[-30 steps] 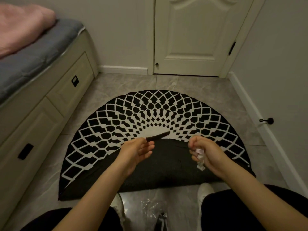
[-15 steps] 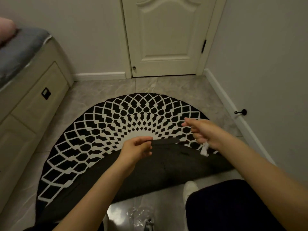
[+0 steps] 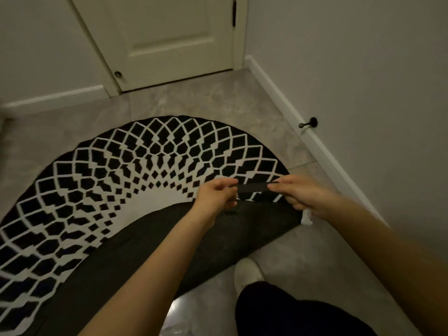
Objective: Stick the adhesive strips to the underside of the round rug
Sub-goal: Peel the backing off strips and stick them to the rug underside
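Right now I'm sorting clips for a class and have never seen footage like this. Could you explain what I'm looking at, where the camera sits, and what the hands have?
There is no machine here: a person wears a wide-angle camera on the head, so you look forward and down along their own forearms.

On the tiled floor lies a round rug with a black and white diamond pattern. Its near half is folded over, showing the dark underside.

The left hand and the right hand each pinch one end of a dark adhesive strip, held stretched between them above the fold. It is not yet stuck down. Something crumpled and white shows under the right hand; I cannot tell what it is.

Beyond are a closed door and a doorstop on the right baseboard. A light shoe shows below.
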`<action>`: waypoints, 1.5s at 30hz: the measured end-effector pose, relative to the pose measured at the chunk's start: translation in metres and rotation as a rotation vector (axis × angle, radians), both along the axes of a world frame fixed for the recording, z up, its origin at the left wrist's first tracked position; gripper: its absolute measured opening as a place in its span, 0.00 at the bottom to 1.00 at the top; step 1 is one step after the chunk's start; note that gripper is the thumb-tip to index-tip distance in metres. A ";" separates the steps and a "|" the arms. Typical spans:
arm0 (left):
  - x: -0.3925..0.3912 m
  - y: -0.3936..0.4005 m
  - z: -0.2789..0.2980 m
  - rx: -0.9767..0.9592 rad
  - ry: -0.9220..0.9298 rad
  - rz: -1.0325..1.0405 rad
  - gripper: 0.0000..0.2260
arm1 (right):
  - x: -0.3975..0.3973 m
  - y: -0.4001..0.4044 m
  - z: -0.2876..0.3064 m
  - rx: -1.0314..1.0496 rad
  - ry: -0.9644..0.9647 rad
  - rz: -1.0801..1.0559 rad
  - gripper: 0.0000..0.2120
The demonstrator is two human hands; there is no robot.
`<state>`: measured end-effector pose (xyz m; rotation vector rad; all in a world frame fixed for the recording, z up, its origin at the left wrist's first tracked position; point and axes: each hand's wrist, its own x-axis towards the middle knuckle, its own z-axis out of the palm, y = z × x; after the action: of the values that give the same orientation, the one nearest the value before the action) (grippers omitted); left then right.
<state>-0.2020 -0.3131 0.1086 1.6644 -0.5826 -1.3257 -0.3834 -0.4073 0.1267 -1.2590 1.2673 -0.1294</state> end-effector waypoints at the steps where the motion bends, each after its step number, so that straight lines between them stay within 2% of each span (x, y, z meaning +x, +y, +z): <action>1: -0.003 -0.010 -0.011 0.025 0.008 0.001 0.12 | -0.006 -0.006 -0.011 0.004 0.006 -0.031 0.07; 3: -0.013 -0.033 -0.039 0.098 0.062 0.026 0.13 | -0.017 -0.020 -0.040 0.029 0.040 -0.132 0.06; 7: -0.031 -0.066 -0.095 0.236 0.170 0.053 0.08 | -0.028 -0.037 -0.102 0.068 0.113 -0.343 0.05; 11: -0.052 -0.092 -0.153 0.355 0.220 0.066 0.05 | -0.040 -0.047 -0.164 0.117 0.118 -0.480 0.09; 14: -0.065 -0.102 -0.191 0.396 0.167 0.065 0.04 | -0.050 -0.051 -0.198 0.134 0.142 -0.503 0.14; 17: -0.071 -0.104 -0.221 0.381 0.054 -0.003 0.05 | -0.056 -0.054 -0.227 0.189 0.157 -0.541 0.11; 21: -0.074 -0.112 -0.245 0.367 0.027 -0.043 0.06 | -0.057 -0.056 -0.251 0.236 0.163 -0.604 0.10; 29: -0.088 -0.119 -0.287 0.410 -0.065 -0.032 0.09 | -0.068 -0.055 -0.284 0.186 0.220 -0.577 0.09; 34: -0.098 -0.113 -0.304 0.365 -0.252 -0.054 0.07 | -0.066 -0.047 -0.311 0.074 0.293 -0.575 0.08; 38: -0.107 -0.112 -0.308 0.337 -0.383 -0.071 0.07 | -0.063 -0.042 -0.319 0.001 0.354 -0.619 0.03; 45: -0.115 -0.112 -0.315 0.328 -0.437 -0.044 0.07 | -0.066 -0.035 -0.327 -0.109 0.447 -0.616 0.14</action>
<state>-0.3166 -0.4251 -0.2060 2.2509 -0.6815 -1.1332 -0.4491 -0.4425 -0.2007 -0.9762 2.0370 -0.3775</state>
